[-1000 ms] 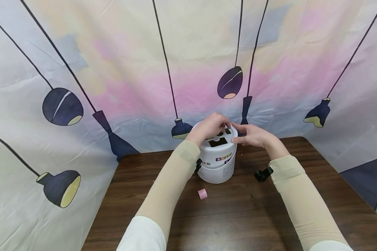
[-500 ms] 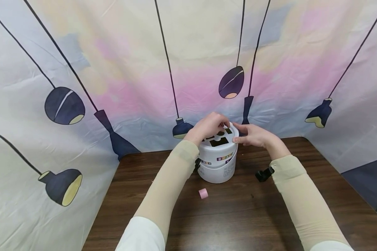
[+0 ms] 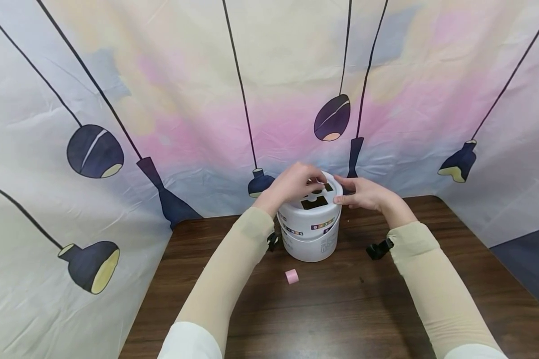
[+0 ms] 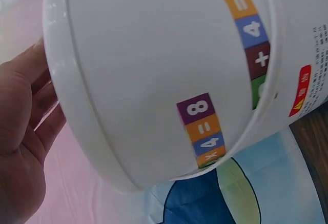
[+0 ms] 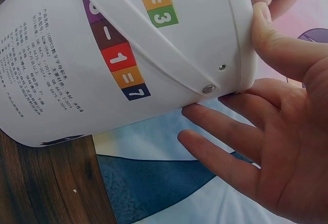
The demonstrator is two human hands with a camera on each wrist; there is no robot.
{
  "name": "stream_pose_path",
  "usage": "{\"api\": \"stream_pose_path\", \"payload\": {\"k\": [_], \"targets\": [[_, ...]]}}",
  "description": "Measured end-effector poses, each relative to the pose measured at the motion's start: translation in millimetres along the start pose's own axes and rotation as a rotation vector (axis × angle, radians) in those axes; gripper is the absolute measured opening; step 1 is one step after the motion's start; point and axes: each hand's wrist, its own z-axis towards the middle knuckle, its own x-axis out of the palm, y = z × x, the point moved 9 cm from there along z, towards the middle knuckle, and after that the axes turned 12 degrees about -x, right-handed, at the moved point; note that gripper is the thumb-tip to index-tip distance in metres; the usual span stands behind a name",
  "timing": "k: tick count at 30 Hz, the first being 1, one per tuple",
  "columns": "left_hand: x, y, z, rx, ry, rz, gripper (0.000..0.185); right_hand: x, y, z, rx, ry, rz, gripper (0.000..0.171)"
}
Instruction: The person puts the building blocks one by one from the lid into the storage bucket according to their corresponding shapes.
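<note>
We grip the bucket (image 3: 312,234) lid (image 3: 316,200) rim with both hands; left hand (image 3: 292,183) curled over its far-left edge, right hand (image 3: 361,193) pinching its right edge; a pink block (image 3: 291,276) lies on the table (image 3: 341,309) below our hold

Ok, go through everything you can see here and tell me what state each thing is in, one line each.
white bucket: upright on the table, lid on.
lid: seated on the bucket, shape cut-outs showing.
left hand: fingers curled over the lid's far edge.
right hand: thumb and fingers pressed to the lid's rim.
pink block: lying loose on the table, untouched.
table: dark wood, bearing the bucket and block.
</note>
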Motion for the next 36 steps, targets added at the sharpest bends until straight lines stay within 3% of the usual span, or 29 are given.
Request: {"api": "stream_pose_path", "payload": {"k": [6, 10, 15, 19, 24, 30, 33, 36], "targets": [[-5.7, -2.4, -25.0, 0.021, -0.061, -0.085, 0.024, 1, 1, -1, -0.001, 0.004, 0.012, 0.089], [-8.0, 0.5, -44.6, 0.025, -0.136, -0.178, 0.023, 0, 0, -1, -0.002, -0.001, 0.004, 0.088], [-5.5, 1.7, -71.0, 0.076, -0.261, -0.275, 0.023, -1, -2, -2, 0.006, -0.007, 0.016, 0.088], [0.5, 1.6, -94.9, 0.139, -0.363, -0.293, 0.022, 1, -1, -1, -0.003, -0.006, 0.017, 0.089], [15.2, 2.1, -126.5, 0.226, -0.426, -0.350, 0.022, 3, -1, 0, -0.009, -0.005, 0.024, 0.089], [28.0, 5.0, -157.0, 0.254, -0.515, -0.301, 0.021, 2, -3, 0, -0.010, -0.016, 0.023, 0.088], [35.9, 7.7, -166.1, 0.262, -0.504, -0.314, 0.023, 1, -4, 1, -0.009, -0.021, 0.024, 0.088], [50.6, 9.3, -170.0, 0.267, -0.406, -0.327, 0.024, 1, -5, 1, -0.011, -0.018, 0.028, 0.088]]}}
